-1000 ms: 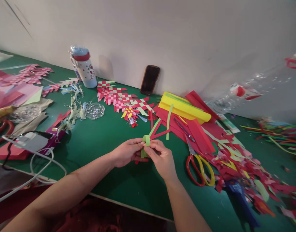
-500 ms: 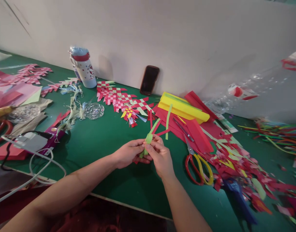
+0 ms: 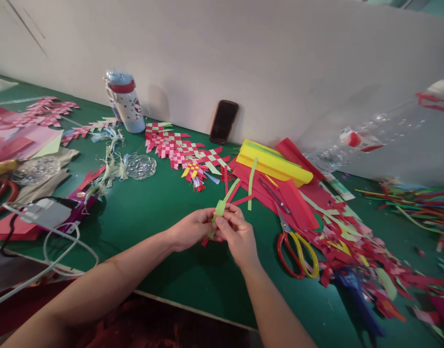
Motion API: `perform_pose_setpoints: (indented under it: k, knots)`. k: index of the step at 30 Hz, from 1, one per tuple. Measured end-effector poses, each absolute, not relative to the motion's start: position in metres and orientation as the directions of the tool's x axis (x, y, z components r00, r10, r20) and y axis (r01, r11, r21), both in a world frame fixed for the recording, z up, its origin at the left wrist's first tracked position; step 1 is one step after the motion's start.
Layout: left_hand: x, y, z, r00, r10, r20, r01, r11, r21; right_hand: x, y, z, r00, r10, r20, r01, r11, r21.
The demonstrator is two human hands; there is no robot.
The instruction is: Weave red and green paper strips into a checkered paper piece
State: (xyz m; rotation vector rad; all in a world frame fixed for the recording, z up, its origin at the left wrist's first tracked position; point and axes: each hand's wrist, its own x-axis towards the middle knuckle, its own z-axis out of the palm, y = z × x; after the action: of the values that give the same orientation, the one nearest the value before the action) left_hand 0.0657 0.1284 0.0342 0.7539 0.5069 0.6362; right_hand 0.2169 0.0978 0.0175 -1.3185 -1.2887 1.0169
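Over the green table, my left hand (image 3: 193, 229) and my right hand (image 3: 238, 237) meet, both closed on a light green paper strip (image 3: 221, 207). The strip is looped or folded between the fingertips, with one tail slanting up to the right. A bit of red paper (image 3: 205, 241) pokes out below the fingers; how it joins the green strip is hidden. Just beyond my hands lie thin red paper strips (image 3: 243, 199) and another green strip (image 3: 250, 191). Scissors (image 3: 298, 253) with red and yellow handles rest to the right of my right hand.
Woven paper fish (image 3: 174, 145) lie at the back, by a water bottle (image 3: 126, 104) and a phone (image 3: 224, 122) leaning on the wall. Yellow folded paper (image 3: 273, 163) tops red sheets. Paper scraps (image 3: 356, 251) spread rightward; a white cable (image 3: 58, 263) loops at left.
The green strip has shifted slightly left and down between my fingers, and less of its lower end shows. More of the red paper below is visible. My hands have barely moved.
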Motion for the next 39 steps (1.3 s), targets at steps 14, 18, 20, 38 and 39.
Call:
perform_pose_setpoints:
  k: [14, 18, 20, 38, 39]
  knots:
    - [0.057, 0.128, 0.037, 0.75, 0.601, -0.276, -0.263, 0.654, 0.71, 0.223, 0.097, 0.03, 0.095, 0.993, -0.069, 0.07, -0.076, -0.995]
    - [0.055, 0.13, 0.038, 0.759, 0.579, -0.298, -0.244, 0.677, 0.694, 0.229, 0.099, 0.028, 0.204, 0.979, -0.012, 0.059, -0.025, -0.998]
    - [0.056, 0.13, 0.036, 0.758, 0.577, -0.303, -0.236, 0.676, 0.698, 0.229, 0.1, 0.028, 0.218, 0.976, 0.004, 0.06, -0.01, -0.998]
    - [0.057, 0.13, 0.038, 0.721, 0.561, -0.405, -0.161, 0.705, 0.691, 0.224, 0.097, 0.024, 0.158, 0.987, 0.005, 0.117, -0.014, -0.993]
    - [0.057, 0.13, 0.038, 0.722, 0.561, -0.405, -0.159, 0.704, 0.692, 0.224, 0.097, 0.024, 0.156, 0.988, 0.003, 0.118, -0.015, -0.993]
